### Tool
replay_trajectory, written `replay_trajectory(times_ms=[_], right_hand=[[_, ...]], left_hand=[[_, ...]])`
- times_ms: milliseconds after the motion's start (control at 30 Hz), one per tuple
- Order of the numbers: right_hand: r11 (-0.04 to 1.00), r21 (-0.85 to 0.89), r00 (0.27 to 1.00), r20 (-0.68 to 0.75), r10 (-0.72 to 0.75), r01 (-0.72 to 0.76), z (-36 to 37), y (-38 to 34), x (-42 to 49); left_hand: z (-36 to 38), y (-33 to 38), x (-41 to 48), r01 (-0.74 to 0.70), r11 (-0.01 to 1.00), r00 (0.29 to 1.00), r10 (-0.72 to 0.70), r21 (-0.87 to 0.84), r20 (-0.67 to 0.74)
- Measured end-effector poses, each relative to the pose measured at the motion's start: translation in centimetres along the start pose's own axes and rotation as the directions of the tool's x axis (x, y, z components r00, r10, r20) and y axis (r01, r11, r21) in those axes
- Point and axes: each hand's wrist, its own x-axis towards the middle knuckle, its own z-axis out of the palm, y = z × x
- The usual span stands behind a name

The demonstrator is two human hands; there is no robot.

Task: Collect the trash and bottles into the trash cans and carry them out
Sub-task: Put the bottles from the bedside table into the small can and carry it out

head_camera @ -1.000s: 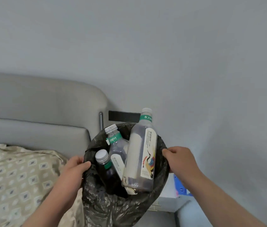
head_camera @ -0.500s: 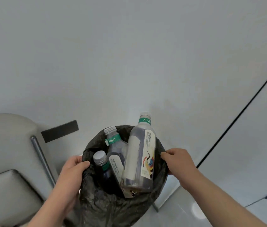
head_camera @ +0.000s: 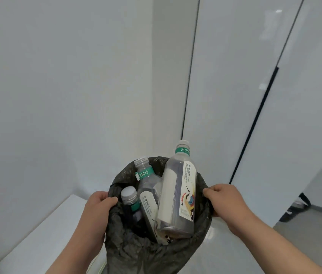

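Three capped bottles [head_camera: 176, 194] fill the black-bagged trash can [head_camera: 156, 252]; left hand [head_camera: 98, 204] and right hand [head_camera: 225, 200] grip its rim.

The mouth of the trash can [head_camera: 156, 254] is nearly full. A tall bottle [head_camera: 177, 196] leans across its right half and rises past the far rim, a second bottle [head_camera: 146, 184] stands far left, and a small capped bottle [head_camera: 129, 200] fills the near left. Only a dark pocket at the near side is open. The left hand [head_camera: 96, 208] and right hand [head_camera: 227, 202] take up the side rims. Above the can the air is open up to the wall [head_camera: 57, 95] and wardrobe doors [head_camera: 235, 95] behind. A white surface [head_camera: 43, 230] lies lower left, and a dark object [head_camera: 296, 206] sits on the floor [head_camera: 304, 244] to the right.
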Motion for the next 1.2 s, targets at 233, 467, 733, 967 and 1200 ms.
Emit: replay_trajectory(times_ms=[233, 467, 733, 967, 1200], right_hand=[[0.985, 0.139, 0.97, -0.202, 0.133, -0.106, -16.3, 8.7, -1.9], [0.942, 0.282, 0.88, -0.381, 0.282, -0.18, -31.8, 16.8, -6.8], [0.87, 0.435, 0.703, -0.544, 0.458, -0.231, -44.1, 23.2, -10.3], [0.82, 0.51, 0.591, -0.588, 0.552, -0.259, -51.1, 28.0, -5.3], [0.781, 0.534, 0.525, -0.585, 0.618, -0.323, -59.4, 30.0, 2.4]], left_hand=[[16.7, 0.4, -4.3, -0.036, 0.994, 0.967, 0.008, 0.104, 0.256], [34.0, -0.7, -10.8, -0.023, 0.989, 0.862, -0.056, 0.149, 0.503], [50.7, -1.0, -16.7, -0.063, 0.973, 0.691, -0.118, 0.222, 0.713], [63.6, -2.7, -15.5, -0.04, 0.972, 0.621, -0.158, 0.233, 0.767], [77.0, -2.1, -12.8, 0.006, 0.966, 0.545, -0.221, 0.259, 0.809]])
